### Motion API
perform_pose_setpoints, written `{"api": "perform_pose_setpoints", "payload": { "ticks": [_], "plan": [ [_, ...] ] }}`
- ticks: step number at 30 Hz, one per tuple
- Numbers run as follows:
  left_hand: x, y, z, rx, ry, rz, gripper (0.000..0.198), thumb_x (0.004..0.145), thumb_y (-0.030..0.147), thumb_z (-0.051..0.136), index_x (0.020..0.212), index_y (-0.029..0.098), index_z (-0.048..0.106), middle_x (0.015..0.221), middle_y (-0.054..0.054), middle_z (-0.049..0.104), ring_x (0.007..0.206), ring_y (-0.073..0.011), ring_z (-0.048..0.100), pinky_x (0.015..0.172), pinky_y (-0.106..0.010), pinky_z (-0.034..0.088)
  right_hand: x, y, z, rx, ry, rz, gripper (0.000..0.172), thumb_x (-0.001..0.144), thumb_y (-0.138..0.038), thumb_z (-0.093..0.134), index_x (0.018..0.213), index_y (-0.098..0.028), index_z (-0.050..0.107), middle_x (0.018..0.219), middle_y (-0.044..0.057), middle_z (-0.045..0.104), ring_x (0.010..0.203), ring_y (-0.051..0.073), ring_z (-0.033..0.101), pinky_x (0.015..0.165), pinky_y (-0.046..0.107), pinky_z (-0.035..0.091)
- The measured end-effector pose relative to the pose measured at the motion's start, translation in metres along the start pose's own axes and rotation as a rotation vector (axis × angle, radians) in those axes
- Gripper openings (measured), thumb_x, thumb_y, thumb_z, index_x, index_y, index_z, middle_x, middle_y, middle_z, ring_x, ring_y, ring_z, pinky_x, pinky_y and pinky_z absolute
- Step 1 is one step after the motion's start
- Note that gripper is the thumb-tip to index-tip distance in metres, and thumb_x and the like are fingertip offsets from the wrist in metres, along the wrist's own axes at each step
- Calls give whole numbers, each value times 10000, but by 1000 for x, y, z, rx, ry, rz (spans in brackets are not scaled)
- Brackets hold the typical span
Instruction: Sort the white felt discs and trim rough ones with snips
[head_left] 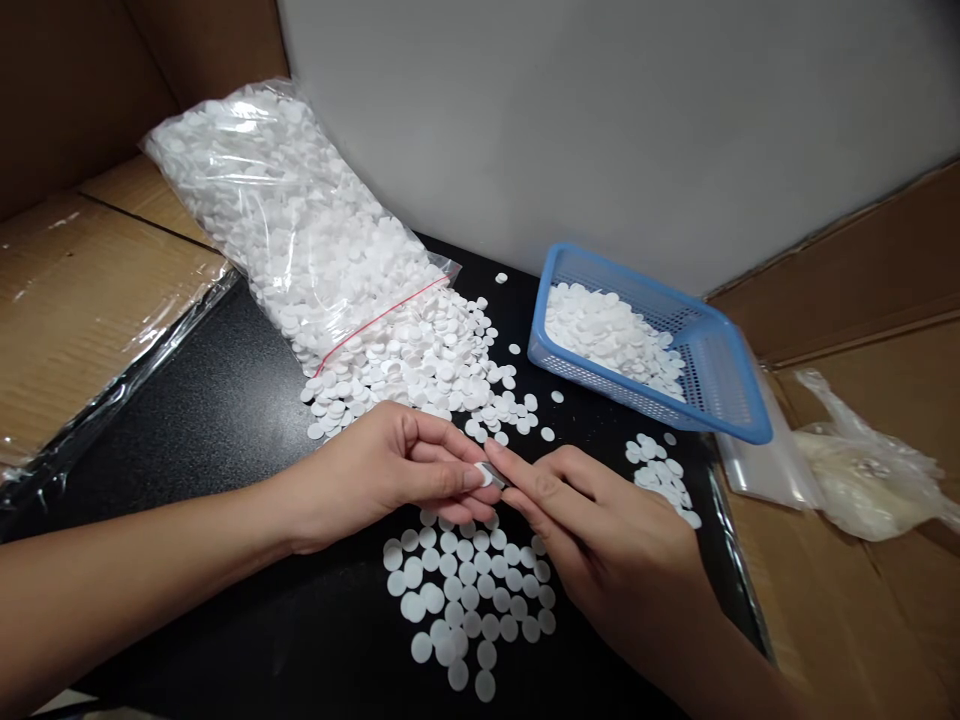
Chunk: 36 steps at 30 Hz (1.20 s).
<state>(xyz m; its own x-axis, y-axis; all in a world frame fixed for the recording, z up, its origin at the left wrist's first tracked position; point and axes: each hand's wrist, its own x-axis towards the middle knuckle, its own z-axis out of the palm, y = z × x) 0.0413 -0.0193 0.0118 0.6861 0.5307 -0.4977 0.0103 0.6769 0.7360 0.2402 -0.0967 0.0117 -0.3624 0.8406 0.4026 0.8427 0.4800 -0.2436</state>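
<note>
Between thumb and fingers, my left hand pinches a white disc above the black table. My right hand grips a small flat metal blade, its tip against the disc's edge; most of the blade is hidden by the fingers. Below both hands, loose white discs lie spread out in a single layer, a few overlapping. Just beyond my hands is a heap of the same discs, spilling from the mouth of a clear zip bag with a red line.
A blue plastic basket partly filled with white discs stands at the back right. More discs lie by the table's right edge. Beyond that edge are a knotted clear plastic bag and cardboard. A grey wall rises behind.
</note>
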Motion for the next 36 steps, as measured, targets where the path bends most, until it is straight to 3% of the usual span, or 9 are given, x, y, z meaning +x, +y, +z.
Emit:
{"api": "perform_pose_setpoints", "payload": {
  "ticks": [10, 21, 36],
  "plan": [
    [1, 0, -1, 50, -4, -2, 148, 769, 235, 825, 851, 124, 770, 811, -92, 799, 799, -182, 775, 745, -225, 612, -1, 2, -1, -64, -23, -33, 320, 1036, -221, 473, 1251, -200, 709, 675, -7, 635, 543, 82, 541, 461, 223, 360],
    [0, 1, -1, 36, -26, 27, 98, 813, 189, 787, 859, 110, 752, 791, -89, 797, 708, -132, 759, 677, -168, 593, 1, 1, 0, 57, 55, 82, 303, 999, -154, 530, 1237, -174, 717, 705, 0, 618, 557, 84, 543, 504, 198, 418],
    [0, -1, -2, -113, -11, -20, 60, 827, 137, 776, 835, 97, 732, 786, -74, 802, 767, -157, 781, 704, -168, 624, 1, -1, 1, 40, 57, -6, 280, 1010, -159, 530, 1216, -130, 716, 710, 4, 642, 562, 77, 535, 496, 214, 386]
  ]
}}
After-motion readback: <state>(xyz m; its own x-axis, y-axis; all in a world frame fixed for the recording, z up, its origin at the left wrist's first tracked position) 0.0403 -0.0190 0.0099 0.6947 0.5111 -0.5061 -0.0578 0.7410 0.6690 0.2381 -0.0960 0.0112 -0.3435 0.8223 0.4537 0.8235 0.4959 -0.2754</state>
